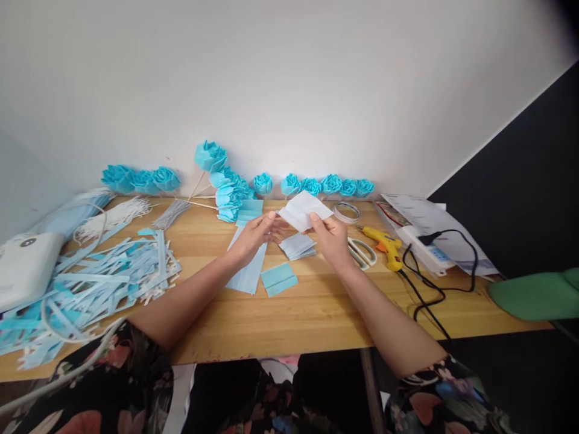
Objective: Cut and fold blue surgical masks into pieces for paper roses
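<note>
A whitish, creased square of face-mask fabric [304,208] is held above the table. My right hand [332,238] pinches its right side, thumb on top. My left hand [260,236] is just left of the sheet, fingers stretched toward it and a little apart, with nothing seen in them. Below the hands lies a small stack of cut fabric squares [297,246]. A single blue fabric piece [279,279] rests nearer the front. Partly under my left forearm and hand is a long pale-blue strip [248,272], with blue pieces [249,209] at its far end.
Blue fabric flowers [228,196] line the wall, some on sticks. Fabric scraps [104,283], a wire bundle [172,214] and a white device [31,265] lie left. Right are scissors [362,253], a tape roll [346,211], a yellow glue gun [384,242] and a corded power strip [427,250].
</note>
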Demonstrator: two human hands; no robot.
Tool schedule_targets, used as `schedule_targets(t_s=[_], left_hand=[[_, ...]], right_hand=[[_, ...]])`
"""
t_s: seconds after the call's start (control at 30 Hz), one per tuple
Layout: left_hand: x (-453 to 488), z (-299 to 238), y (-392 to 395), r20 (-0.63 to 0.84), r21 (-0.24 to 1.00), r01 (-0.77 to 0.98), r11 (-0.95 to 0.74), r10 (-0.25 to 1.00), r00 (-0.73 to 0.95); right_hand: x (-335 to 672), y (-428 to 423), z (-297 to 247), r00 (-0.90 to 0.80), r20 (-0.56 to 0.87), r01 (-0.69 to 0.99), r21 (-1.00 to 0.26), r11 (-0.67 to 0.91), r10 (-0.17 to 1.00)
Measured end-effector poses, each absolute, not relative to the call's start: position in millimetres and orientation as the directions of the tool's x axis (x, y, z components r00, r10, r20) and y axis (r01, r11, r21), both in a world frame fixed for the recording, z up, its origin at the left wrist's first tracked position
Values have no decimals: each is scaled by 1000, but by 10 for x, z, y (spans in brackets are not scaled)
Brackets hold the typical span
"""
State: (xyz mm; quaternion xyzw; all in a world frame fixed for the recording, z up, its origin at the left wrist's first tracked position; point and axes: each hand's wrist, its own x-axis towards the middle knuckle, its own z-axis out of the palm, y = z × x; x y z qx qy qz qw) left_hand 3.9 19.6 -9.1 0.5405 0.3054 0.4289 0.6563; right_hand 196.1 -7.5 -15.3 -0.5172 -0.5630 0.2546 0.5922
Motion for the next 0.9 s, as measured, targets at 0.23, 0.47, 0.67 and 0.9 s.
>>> schedule_targets(t_s=[0.23,0.47,0.67,0.9], left_hand=[[9,-102,233,142,959,-284,-12,886,441],[13,-122,209,44,983,-178,34,908,416],[21,-127,222,-20,948,-279,156,900,435],[16,-106,215,-36,904,-374,208,907,419]], right_hand=[[1945,-60,-226,144,318,213,-935,284,937],[1931,-76,-230,167,313,247,-931,267,935],[1909,-142,-108,8,492,330,-823,462,871],[1899,-166,-28,-236,604,476,-612,632,761]])
